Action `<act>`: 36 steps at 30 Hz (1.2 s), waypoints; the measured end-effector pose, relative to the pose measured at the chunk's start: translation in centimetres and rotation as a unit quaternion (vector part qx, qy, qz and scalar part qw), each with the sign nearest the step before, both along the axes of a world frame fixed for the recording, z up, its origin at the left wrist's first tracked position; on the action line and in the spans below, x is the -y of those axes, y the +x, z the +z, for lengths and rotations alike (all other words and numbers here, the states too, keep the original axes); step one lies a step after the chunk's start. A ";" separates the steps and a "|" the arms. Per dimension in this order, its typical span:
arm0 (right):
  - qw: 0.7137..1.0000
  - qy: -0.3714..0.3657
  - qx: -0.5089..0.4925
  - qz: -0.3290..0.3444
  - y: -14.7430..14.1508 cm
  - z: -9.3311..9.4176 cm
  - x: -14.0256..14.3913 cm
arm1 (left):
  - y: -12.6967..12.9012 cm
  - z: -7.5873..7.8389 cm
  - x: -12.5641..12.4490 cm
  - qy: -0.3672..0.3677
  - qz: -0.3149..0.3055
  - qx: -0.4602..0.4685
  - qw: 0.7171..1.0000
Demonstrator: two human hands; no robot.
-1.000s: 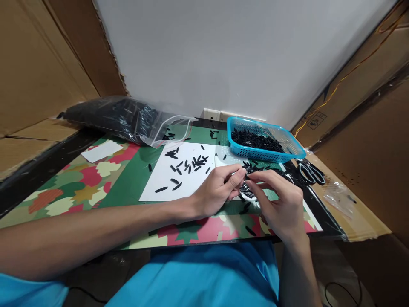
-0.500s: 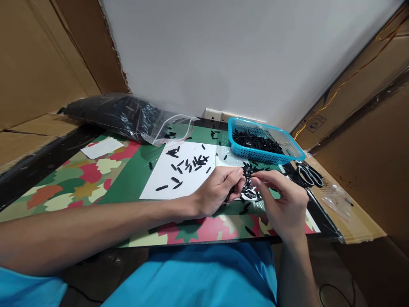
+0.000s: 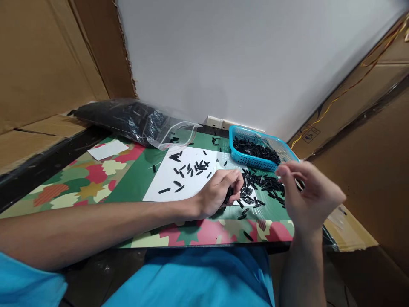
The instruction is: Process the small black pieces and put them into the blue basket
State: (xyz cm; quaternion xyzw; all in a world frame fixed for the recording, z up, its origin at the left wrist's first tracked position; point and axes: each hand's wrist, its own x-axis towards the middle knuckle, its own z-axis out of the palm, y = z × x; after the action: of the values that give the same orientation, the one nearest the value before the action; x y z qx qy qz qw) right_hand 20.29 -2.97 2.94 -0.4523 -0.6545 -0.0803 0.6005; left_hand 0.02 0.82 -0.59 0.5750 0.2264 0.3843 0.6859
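At three o'clock, my right hand (image 3: 308,194), fingertips together, contents unclear, has left my left hand (image 3: 220,189) alone clasping slim black spindle-shaped pieces (image 3: 228,195), seemingly pausing two-handed handling.

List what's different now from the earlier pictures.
The right hand has moved away from the left hand, going right and slightly up in the picture; whether its fingertips hold anything is unclear. The left hand stays curled around black pieces. The blue basket, plastic bag and white paper stayed put.
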 end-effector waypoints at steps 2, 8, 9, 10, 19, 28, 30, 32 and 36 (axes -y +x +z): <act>0.996 -0.036 0.015 -0.080 1.3 1.1 -2.1 | -0.1 0.0 -0.1 -0.020 0.005 -0.003 1.000; 0.973 -0.209 0.085 -0.048 1.1 0.9 -3.3 | -0.2 -0.1 -0.4 -0.048 0.004 -0.008 0.999; 0.974 -0.218 0.067 -0.003 0.3 0.5 -2.4 | -0.2 0.0 -0.4 -0.054 0.002 -0.014 0.998; 0.971 -0.229 0.057 0.042 -0.6 0.0 -1.5 | -0.2 0.0 -0.4 -0.060 0.001 -0.019 0.998; 0.946 -0.242 0.125 0.175 -4.9 -2.5 2.5 | -0.2 -0.2 -0.7 -0.032 0.038 -0.050 0.998; 0.948 -0.243 0.101 0.178 -4.8 -2.8 2.6 | 0.0 -0.2 -0.8 -0.035 0.047 -0.090 0.994; 0.948 -0.248 0.066 0.186 -4.6 -2.8 2.5 | 0.0 -0.5 -1.0 -0.025 0.034 -0.084 0.996; 0.947 -0.254 0.060 0.185 -4.3 -3.0 2.3 | 0.1 -0.7 -1.1 -0.021 0.028 -0.082 0.996; 0.948 -0.256 0.061 0.179 -4.4 -3.7 1.9 | 0.1 -0.7 -1.2 -0.025 0.031 -0.079 0.996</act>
State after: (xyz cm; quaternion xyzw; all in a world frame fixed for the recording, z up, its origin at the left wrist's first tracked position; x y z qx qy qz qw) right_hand 15.90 -4.84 -0.73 -0.4608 -0.7584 0.1716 0.4280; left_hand 0.12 2.06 -1.33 0.5793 0.3072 0.3527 0.6676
